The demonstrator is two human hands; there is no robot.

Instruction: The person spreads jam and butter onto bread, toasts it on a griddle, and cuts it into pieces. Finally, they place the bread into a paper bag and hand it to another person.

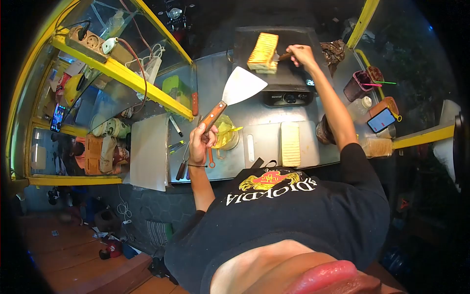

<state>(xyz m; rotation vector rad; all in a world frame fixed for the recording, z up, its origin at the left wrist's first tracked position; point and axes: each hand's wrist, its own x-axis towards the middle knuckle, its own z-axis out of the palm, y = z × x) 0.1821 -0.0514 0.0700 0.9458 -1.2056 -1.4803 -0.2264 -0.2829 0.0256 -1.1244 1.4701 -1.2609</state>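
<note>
Smooth, shiny metal forms the counter (210, 73), bordered by a yellow-painted frame (122, 76) with clear panels. At its far edge is set a dark, flat griddle (293, 39), on which a toasted bread stack (264, 49), ridged and browned in stripes, is laid left of the middle. Beside its right side, the dark handle (289, 54) of a tool is enclosed by the curled fingers of the right hand (301, 55); whether the tool's blade reaches under the bread cannot be told. By the left hand (201, 143), the wooden handle of a wide spatula (245, 88) is pinched between thumb and fingers, its flared, pale metal blade raised toward the griddle.

At the near edge, a pale loaf (290, 144) with fine ridges is supported by a smooth, rounded cutting board (267, 142). Crowded just left of the board are a container with crinkled yellow plastic (225, 131) and dark-handled utensils (182, 166); farther left, the near corner is covered by a flat, pale sheet (149, 152). On the board's right, the way is narrowed by a dark jar (323, 131), partly hidden by the right arm. Toward the right edge are gathered a dark red tub (359, 85), a lit phone (381, 120) and crumpled brown plastic (334, 53) near the griddle's corner.
</note>
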